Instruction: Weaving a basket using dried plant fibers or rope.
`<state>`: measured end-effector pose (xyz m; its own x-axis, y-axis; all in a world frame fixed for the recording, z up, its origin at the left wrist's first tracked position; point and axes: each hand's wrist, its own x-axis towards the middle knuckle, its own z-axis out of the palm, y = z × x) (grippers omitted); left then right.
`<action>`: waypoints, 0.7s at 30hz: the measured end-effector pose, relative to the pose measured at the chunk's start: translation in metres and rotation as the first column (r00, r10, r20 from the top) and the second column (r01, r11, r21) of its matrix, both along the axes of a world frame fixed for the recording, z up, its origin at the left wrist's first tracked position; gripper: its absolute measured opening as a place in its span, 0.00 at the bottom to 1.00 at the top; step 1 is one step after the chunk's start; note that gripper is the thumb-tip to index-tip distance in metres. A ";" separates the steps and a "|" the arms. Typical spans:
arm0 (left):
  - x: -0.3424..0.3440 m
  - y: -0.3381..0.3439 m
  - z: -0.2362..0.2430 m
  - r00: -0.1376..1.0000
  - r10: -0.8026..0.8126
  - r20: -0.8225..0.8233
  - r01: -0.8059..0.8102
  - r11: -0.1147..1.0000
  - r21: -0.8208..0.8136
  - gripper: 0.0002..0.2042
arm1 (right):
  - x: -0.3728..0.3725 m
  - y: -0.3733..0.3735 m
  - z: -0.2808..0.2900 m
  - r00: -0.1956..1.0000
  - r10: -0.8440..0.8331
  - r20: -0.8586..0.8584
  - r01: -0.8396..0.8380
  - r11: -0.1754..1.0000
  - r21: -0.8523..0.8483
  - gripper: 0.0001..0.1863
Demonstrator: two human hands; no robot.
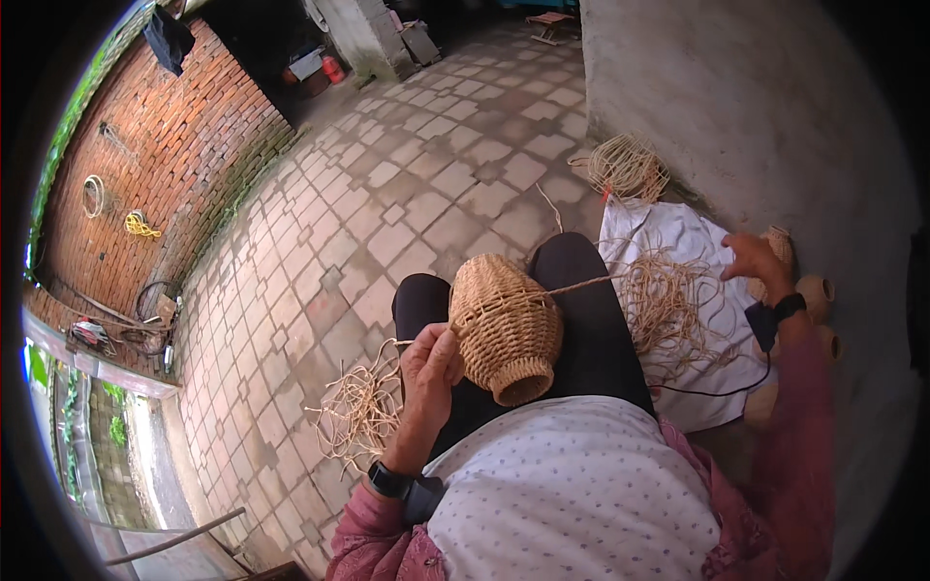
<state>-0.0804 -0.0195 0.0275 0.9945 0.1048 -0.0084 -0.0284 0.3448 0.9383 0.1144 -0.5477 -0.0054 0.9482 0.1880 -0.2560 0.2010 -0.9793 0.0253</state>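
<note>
A woven natural-cord basket (499, 315) lies on its side across my dark-trousered thighs, round opening toward my body. My left hand (431, 363) is closed at its left side, gripping it, with loose cord ends (354, 412) hanging below. A cord (581, 286) stretches rightward from the basket toward tangled cord (659, 300) on a white cloth (697, 387). Over the cloth's right part, my right hand (756, 259) is raised, thumb and index finger apart; whether the cord passes through it is unclear.
Several small woven pieces (816, 295) sit right of the cloth by a plastered wall (756, 116). A pale coiled bundle (625, 165) lies at that wall's foot. Paved floor (368, 213) stretches ahead to a brick wall (155, 145) at left and a low stool (547, 24) at back.
</note>
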 end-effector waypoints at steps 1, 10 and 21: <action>-0.005 -0.004 0.005 0.998 -0.053 -0.015 0.053 0.999 0.011 0.07 | -0.011 0.016 -0.002 0.998 0.048 0.027 -0.052 0.989 0.141 0.38; 0.000 -0.015 0.010 0.688 -0.724 -0.047 0.718 0.671 0.186 0.12 | -0.115 0.259 0.004 0.870 0.420 0.259 -0.432 0.393 0.812 0.46; 0.059 -0.016 -0.001 0.310 -0.949 -0.059 0.928 0.315 -0.199 0.12 | -0.141 0.279 -0.011 0.928 0.252 0.275 -0.367 0.488 0.792 0.61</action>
